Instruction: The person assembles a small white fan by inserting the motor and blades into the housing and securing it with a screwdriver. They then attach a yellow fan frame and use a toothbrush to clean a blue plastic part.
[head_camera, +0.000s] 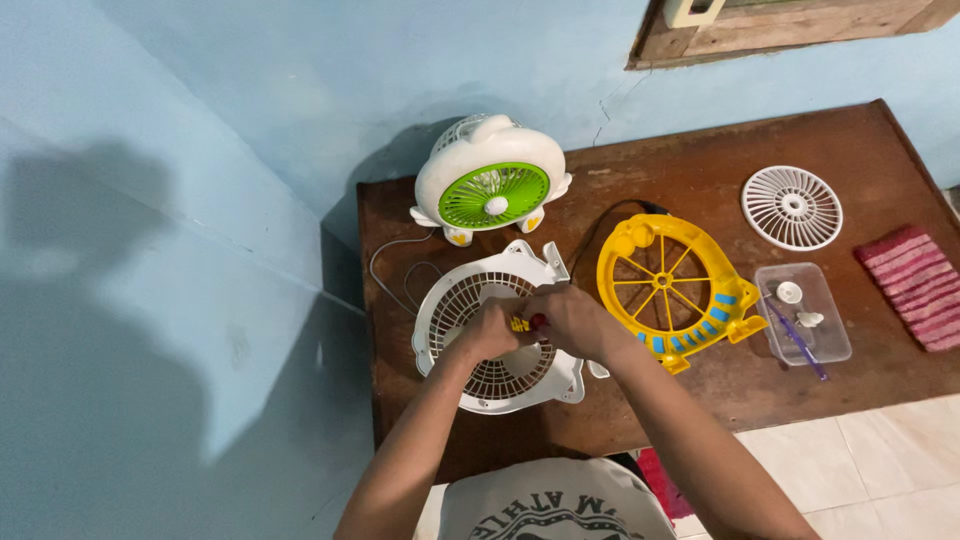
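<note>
Left hand (487, 328): curled over the middle of the white fan shell (500, 328), fingers pressed together on a small yellow-and-red piece (522, 323).
Right hand (570, 318): meets the left on the same piece, fingertips pinching it from the other side.
Fan shell: lies flat on the brown table (690, 170), directly under both grips.
Apart already: yellow fan front (668, 290) just right of the grip; round white grille (792, 207) further right; clear tray (803, 312) with small parts.
Whole: the green-bladed fan (490, 185) beyond the hands, upright.
Progress: seemingly mid-way; parts lie separate.
</note>
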